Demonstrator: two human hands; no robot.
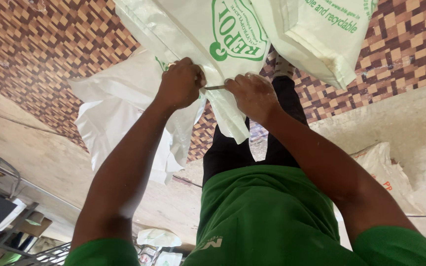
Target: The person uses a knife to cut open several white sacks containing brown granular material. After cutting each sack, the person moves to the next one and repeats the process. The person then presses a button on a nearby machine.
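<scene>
Both hands are up at the white woven sack point(193, 34), which hangs over the patterned brick floor point(35, 54). The left hand point(181, 83) is clenched on a fold of it. The right hand point(252, 96) is curled, pinching a thin metal tool point(215, 87) against the sack's edge.

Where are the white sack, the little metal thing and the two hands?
White sack point(213, 64), head view, its middle fold.
Metal tool point(215, 87), head view, its thin shaft.
Left hand point(181, 83), head view, its back.
Right hand point(252, 96), head view, its back.
</scene>
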